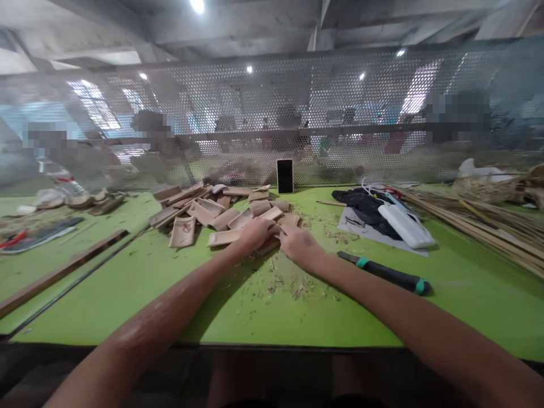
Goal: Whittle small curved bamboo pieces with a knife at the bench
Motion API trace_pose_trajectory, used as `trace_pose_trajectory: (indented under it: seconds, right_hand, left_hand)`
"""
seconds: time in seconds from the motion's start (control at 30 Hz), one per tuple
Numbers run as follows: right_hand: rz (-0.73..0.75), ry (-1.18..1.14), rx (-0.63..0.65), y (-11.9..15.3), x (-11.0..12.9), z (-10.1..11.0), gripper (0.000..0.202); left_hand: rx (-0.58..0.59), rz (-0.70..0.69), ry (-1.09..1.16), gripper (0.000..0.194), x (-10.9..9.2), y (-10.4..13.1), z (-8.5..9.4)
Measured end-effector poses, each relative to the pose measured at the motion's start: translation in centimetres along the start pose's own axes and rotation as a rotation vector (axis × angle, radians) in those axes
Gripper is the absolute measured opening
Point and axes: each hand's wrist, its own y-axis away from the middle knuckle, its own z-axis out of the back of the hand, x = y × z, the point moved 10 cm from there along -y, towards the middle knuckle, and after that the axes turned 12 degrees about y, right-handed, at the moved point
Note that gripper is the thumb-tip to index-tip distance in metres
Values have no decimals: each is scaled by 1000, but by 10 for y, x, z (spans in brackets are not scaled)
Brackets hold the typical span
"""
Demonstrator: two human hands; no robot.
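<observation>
My left hand [257, 233] and my right hand [297, 242] meet at the middle of the green table [144, 306], with their fingers closed together. What they pinch between them is too small and covered to name. Just beyond and to the left lies a heap of curved wooden pieces [223, 218], some almost touching my left hand. Wood shavings [297, 288] are scattered below and beside both hands. A knife with a black handle and green bands [391, 276] rests to the right, near my right forearm.
A dark upright device [285, 176] stands by the perforated screen [255, 124]. Dark gloves [369, 211] and a white object [406, 225] lie at right, beside long thin strips [480, 226]. At left are a long wooden bar [63, 272] and a bottle [63, 175].
</observation>
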Motion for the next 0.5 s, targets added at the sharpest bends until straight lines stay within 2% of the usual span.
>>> trace_pose_trajectory:
  seconds: [0.07,0.17,0.3,0.43,0.5]
  right_hand:
    - [4,-25,-27,1,1,5,22]
    - [-80,-60,-2,3,-5,6,23]
    - [39,-25,-34,3,9,11,25]
    - [-72,-30,26,0,-3,3,26]
    - [-40,-7,16,-1,-1,4,26]
  left_hand:
    - [8,-13,-3,33,-2,0,0]
    - [-3,-18,-14,33,-3,1,2]
    - [10,11,-23,35,0,-1,0]
    - [12,4,-26,33,1,-2,-1]
    - [13,3,-22,34,0,-2,-1]
